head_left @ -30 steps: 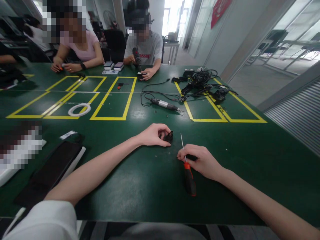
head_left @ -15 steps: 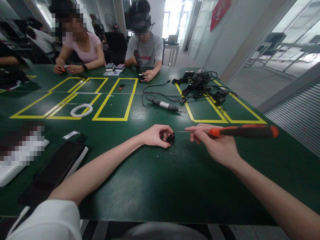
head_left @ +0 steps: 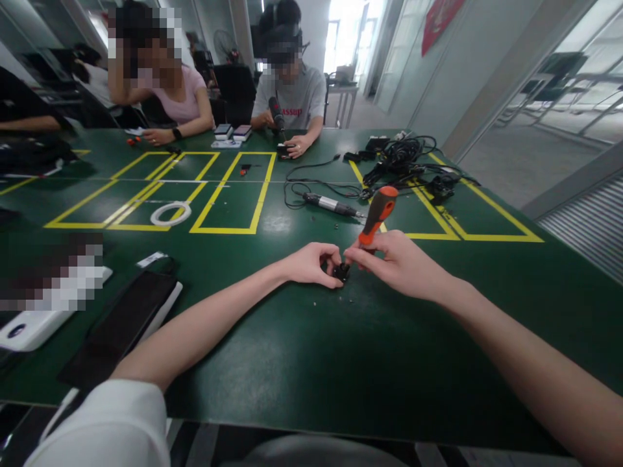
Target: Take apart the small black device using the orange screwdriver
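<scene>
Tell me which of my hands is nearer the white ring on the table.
Left. Your left hand is right of the white ring and closer to you; your right hand, holding the screwdriver, is farther right.

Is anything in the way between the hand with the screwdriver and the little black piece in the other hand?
Nothing visible. The right hand, gripping the screwdriver, is right beside the small black part in the left hand. I cannot tell whether the screwdriver touches it.
</scene>
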`<state>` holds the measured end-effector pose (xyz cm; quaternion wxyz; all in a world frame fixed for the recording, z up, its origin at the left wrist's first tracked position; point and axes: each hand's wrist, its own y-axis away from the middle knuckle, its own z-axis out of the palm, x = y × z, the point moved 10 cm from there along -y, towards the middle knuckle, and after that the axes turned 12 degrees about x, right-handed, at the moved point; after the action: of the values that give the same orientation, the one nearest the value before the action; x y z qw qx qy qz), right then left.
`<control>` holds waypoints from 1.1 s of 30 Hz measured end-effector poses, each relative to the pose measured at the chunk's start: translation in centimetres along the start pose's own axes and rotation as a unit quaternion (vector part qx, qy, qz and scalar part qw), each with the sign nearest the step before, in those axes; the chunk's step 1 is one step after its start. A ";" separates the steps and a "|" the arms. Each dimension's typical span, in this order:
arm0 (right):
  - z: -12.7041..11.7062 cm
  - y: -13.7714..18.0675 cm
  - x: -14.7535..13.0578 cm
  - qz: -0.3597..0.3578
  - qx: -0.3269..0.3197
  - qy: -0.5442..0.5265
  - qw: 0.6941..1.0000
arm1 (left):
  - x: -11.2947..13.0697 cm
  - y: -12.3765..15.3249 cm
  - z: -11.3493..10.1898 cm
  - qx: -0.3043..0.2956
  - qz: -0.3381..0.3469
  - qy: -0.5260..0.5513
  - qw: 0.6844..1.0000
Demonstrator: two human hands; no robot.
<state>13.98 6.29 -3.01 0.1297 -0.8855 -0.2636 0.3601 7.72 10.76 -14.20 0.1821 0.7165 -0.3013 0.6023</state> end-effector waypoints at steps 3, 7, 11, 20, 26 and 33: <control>0.3 0.2 0.0 -0.015 -0.004 -0.007 1.000 | 0.1 0.0 0.0 0.001 0.000 0.001 1.000; 0.5 0.4 0.2 -0.017 -0.012 -0.018 1.000 | 0.3 0.2 0.0 -0.003 0.005 -0.011 1.000; 0.4 0.7 1.0 0.015 -0.008 -0.036 0.999 | 0.7 0.3 -0.1 -0.002 0.015 -0.015 1.000; -0.5 0.9 3.0 0.165 0.040 -0.123 0.978 | 0.1 0.2 -0.1 0.004 -0.003 -0.014 1.000; 0.5 1.1 3.8 0.179 0.003 -0.187 0.966 | 0.5 0.2 -0.1 0.003 -0.009 -0.016 1.000; 1.2 1.1 3.0 0.158 -0.044 -0.250 0.954 | 0.5 0.2 0.0 -0.002 0.013 0.000 1.000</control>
<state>15.32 7.14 -6.03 -0.0379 -0.8024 -0.1603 0.5736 7.68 10.48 -13.71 0.1756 0.7118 -0.3121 0.6042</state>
